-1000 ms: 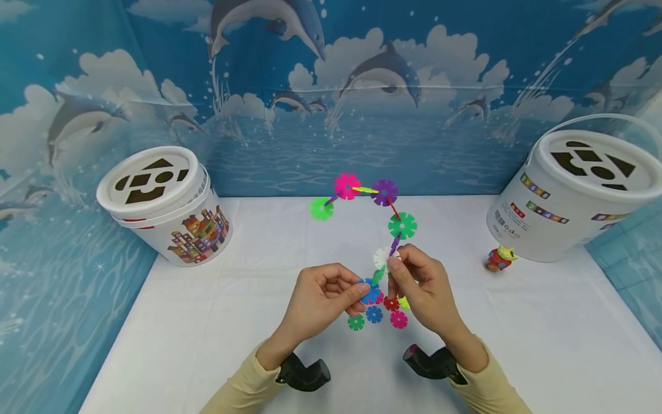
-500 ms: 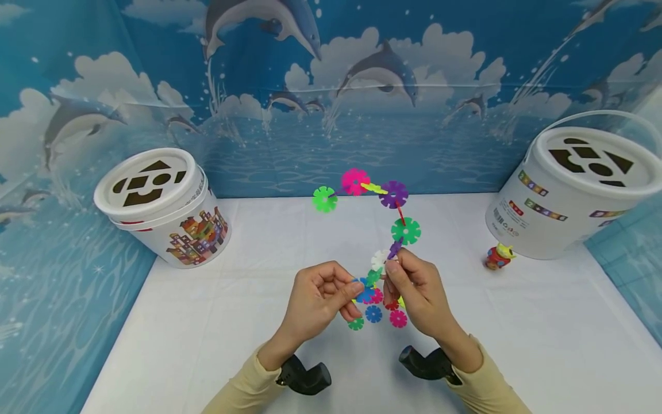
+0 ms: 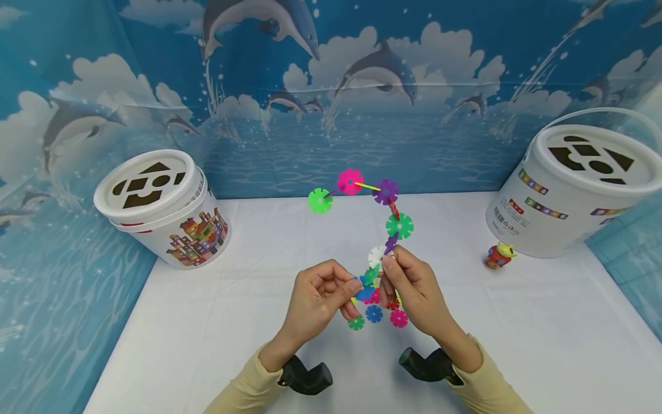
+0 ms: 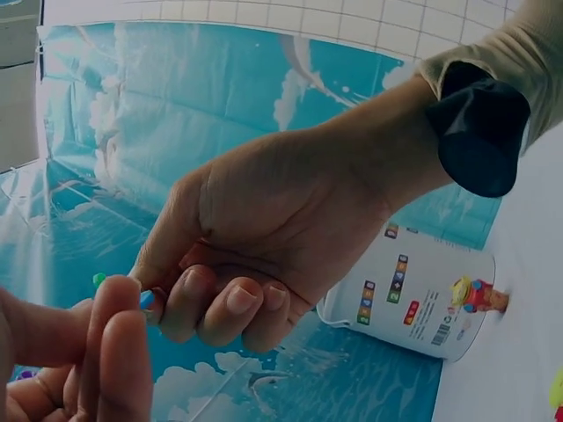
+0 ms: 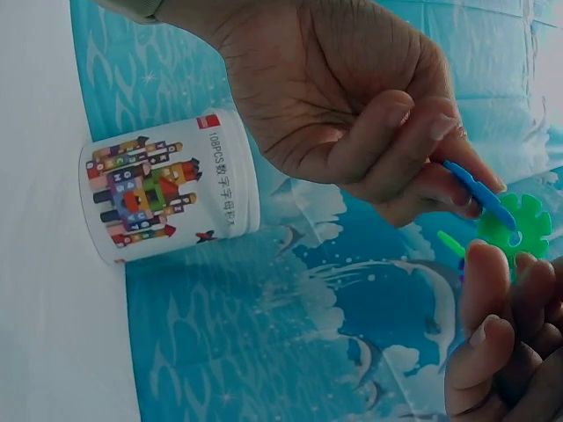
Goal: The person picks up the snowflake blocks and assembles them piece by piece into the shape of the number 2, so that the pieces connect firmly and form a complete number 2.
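A curved chain of notched plastic snowflake discs rises from both hands in the head view. My left hand point(image 3: 318, 296) pinches the blue disc point(image 3: 365, 292) at the chain's lower end. That blue disc point(image 5: 484, 195) shows edge-on in the right wrist view, against a green disc point(image 5: 515, 227). My right hand point(image 3: 416, 284) pinches the chain by the white disc point(image 3: 376, 256), its thumb covering part of it. Above follow a purple disc point(image 3: 391, 242), a green disc point(image 3: 400, 226) and several more, ending in a lime disc point(image 3: 320, 200). Fingers hide most of the chain in the left wrist view.
Loose discs lie on the white table beneath the hands, among them a green disc point(image 3: 355, 322), a blue disc point(image 3: 374, 314) and a pink disc point(image 3: 399, 318). Lidded white buckets stand left point(image 3: 170, 230) and right point(image 3: 558, 201). A small toy figure point(image 3: 499, 256) stands beside the right bucket.
The chain has swayed and turned slightly, its top swinging right and then back left. Both hands have drifted a little left, keeping their grip.
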Demonstrator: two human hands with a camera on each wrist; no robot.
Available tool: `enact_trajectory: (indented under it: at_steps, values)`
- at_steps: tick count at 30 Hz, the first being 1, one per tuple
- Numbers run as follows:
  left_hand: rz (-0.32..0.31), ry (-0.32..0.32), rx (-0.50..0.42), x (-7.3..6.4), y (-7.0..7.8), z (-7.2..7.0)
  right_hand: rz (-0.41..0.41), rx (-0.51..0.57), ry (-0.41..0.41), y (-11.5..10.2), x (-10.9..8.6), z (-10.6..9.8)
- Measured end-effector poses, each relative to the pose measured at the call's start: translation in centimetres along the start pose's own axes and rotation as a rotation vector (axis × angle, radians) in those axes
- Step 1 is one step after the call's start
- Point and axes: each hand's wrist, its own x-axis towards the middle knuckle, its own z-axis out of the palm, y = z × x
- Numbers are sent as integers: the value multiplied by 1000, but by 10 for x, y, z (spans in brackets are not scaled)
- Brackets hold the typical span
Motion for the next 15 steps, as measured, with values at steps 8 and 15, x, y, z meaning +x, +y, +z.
enact_trajectory:
  at_steps: [8, 15]
  values:
    - [62, 20, 47, -1, -1, -1, -56, 97, -42, 8, 0, 4]
    - [89, 43, 52, -1, 2, -2, -85, 158, -147, 14, -4, 13]
